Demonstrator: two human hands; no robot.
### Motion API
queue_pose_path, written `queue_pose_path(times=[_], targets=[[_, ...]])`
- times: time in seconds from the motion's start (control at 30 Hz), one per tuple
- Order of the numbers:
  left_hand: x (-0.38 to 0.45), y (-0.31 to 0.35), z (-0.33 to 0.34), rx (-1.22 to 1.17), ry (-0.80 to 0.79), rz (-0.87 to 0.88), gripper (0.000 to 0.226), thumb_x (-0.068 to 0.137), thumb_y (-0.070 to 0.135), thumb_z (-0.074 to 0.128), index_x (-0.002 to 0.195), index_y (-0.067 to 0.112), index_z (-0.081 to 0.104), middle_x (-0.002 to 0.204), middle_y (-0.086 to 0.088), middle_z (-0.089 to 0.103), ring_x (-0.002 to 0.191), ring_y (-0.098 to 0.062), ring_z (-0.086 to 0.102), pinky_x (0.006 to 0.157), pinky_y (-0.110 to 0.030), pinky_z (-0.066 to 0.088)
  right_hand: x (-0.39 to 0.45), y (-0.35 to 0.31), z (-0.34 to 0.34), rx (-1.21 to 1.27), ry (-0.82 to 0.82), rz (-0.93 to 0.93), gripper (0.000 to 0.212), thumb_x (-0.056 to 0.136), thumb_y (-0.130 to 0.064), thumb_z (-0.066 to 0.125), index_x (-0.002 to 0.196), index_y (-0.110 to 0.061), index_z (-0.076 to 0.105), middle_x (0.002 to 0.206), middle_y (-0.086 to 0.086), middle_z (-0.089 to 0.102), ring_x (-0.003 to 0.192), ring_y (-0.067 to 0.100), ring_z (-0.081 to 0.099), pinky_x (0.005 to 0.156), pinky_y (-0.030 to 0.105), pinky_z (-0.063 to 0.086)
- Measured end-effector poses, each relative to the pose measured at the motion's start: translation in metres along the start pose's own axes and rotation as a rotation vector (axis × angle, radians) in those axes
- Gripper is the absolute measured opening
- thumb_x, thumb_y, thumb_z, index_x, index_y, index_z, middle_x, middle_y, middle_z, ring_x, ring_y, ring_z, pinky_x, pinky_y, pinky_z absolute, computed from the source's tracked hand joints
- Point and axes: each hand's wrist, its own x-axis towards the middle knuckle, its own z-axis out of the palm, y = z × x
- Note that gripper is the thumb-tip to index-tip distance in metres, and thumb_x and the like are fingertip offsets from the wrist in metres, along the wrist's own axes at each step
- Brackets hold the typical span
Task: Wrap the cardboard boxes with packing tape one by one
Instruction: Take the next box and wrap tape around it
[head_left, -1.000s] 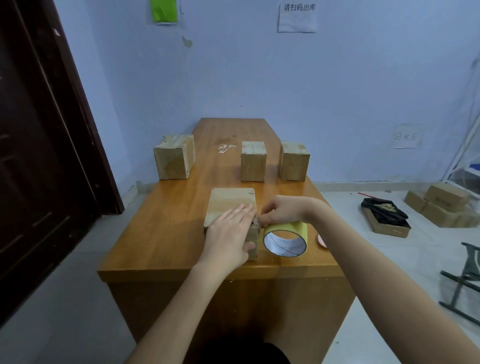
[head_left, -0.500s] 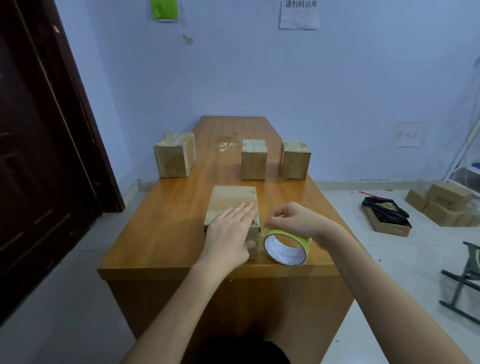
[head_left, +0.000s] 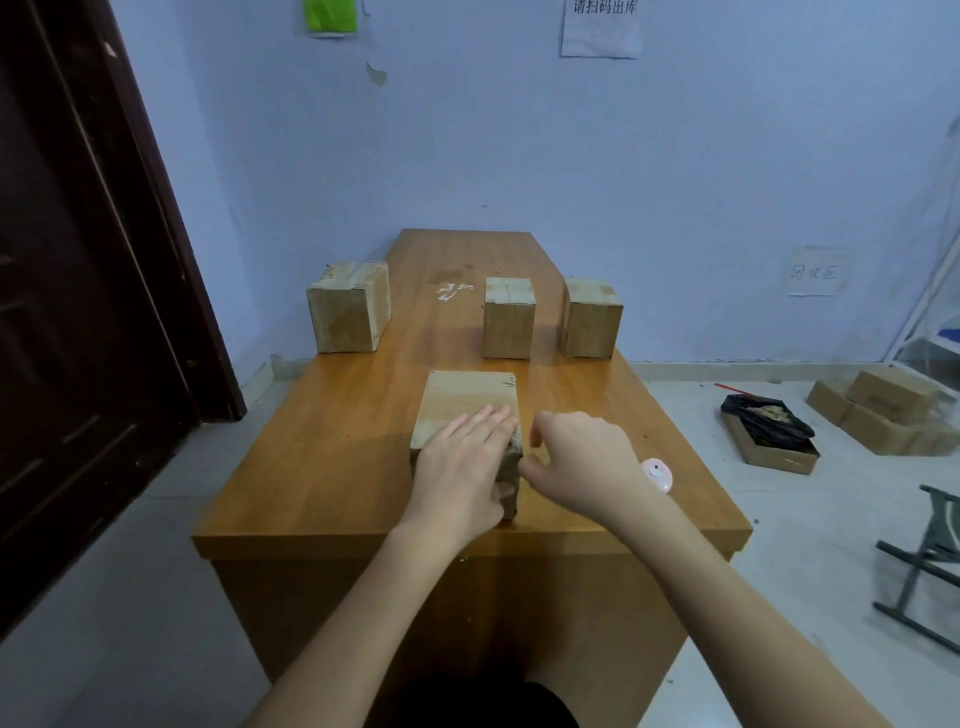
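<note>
A flat cardboard box (head_left: 467, 400) lies near the front of the wooden table (head_left: 337, 441). My left hand (head_left: 462, 467) presses flat on the box's near end, with the thumb wrapped round its near face. My right hand (head_left: 582, 462) is curled just right of the box, close to its right edge. The yellow tape roll is almost wholly hidden under that hand; only a yellowish sliver (head_left: 543, 457) shows between thumb and fingers. Three more cardboard boxes stand farther back: one at the left (head_left: 348, 312), one in the middle (head_left: 508, 322), one at the right (head_left: 591, 322).
A small pink object (head_left: 658, 474) lies on the table right of my right wrist. On the floor to the right are an open box with a black bag (head_left: 769, 431), stacked cartons (head_left: 883, 415) and a metal folding frame (head_left: 924, 571). A dark door (head_left: 78, 312) is at the left.
My right hand has come down over the tape roll, which was in plain sight and is now covered. My left hand has stayed on the box.
</note>
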Motion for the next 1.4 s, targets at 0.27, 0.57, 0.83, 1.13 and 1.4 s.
queue_pose_path(times=[0.27, 0.57, 0.83, 1.13, 1.4], targets=[[0.000, -0.001, 0.002, 0.027, 0.025, 0.020, 0.076, 0.085, 0.042, 0.062, 0.148, 0.024, 0.023, 0.153, 0.007, 0.026, 0.141, -0.008, 0.018, 0.109, -0.021, 0.002, -0.027, -0.003, -0.021, 0.050, 0.270, -0.032, 0.018, 0.088, -0.042, 0.051, 0.091, -0.025, 0.051, 0.057, -0.011, 0.049, 0.048, 0.006, 0.047, 0.042, 0.019, 0.036], [0.005, 0.011, 0.006, -0.026, 0.070, -0.129, 0.083, 0.075, 0.071, 0.052, 0.143, 0.026, 0.034, 0.149, 0.009, 0.033, 0.139, -0.008, 0.025, 0.112, -0.026, 0.010, -0.027, 0.045, 0.018, -0.132, 0.125, 0.086, 0.027, 0.097, -0.041, 0.040, 0.116, -0.024, 0.049, 0.075, -0.008, 0.060, 0.063, 0.012, 0.060, 0.058, 0.027, 0.053], [0.011, 0.029, 0.013, 0.046, 0.146, -0.218, 0.050, 0.094, 0.043, 0.043, 0.138, 0.019, 0.044, 0.142, 0.001, 0.047, 0.134, -0.015, 0.037, 0.112, -0.033, 0.020, -0.022, 0.050, 0.052, -0.150, 0.071, 0.103, 0.028, 0.098, -0.029, 0.039, 0.124, -0.019, 0.045, 0.110, -0.004, 0.060, 0.079, 0.011, 0.059, 0.061, 0.025, 0.052], [0.015, 0.037, 0.017, 0.132, 0.083, -0.228, 0.046, 0.096, 0.037, 0.041, 0.138, 0.018, 0.038, 0.145, -0.003, 0.040, 0.137, -0.020, 0.032, 0.115, -0.038, 0.021, -0.014, 0.055, 0.061, -0.198, 0.075, 0.115, 0.053, 0.099, -0.031, 0.037, 0.149, -0.024, 0.020, 0.127, 0.001, 0.055, 0.100, 0.014, 0.058, 0.074, 0.022, 0.048], [0.012, -0.002, -0.024, -0.861, 0.159, -0.406, 0.021, 0.090, 0.031, 0.056, 0.110, 0.031, 0.049, 0.125, 0.008, 0.052, 0.113, -0.003, 0.049, 0.087, -0.016, 0.045, -0.022, 0.020, 0.032, 0.027, 0.453, 0.079, 0.037, 0.091, -0.027, 0.059, 0.120, -0.006, 0.062, 0.122, 0.015, 0.063, 0.111, 0.030, 0.059, 0.086, 0.037, 0.051]])
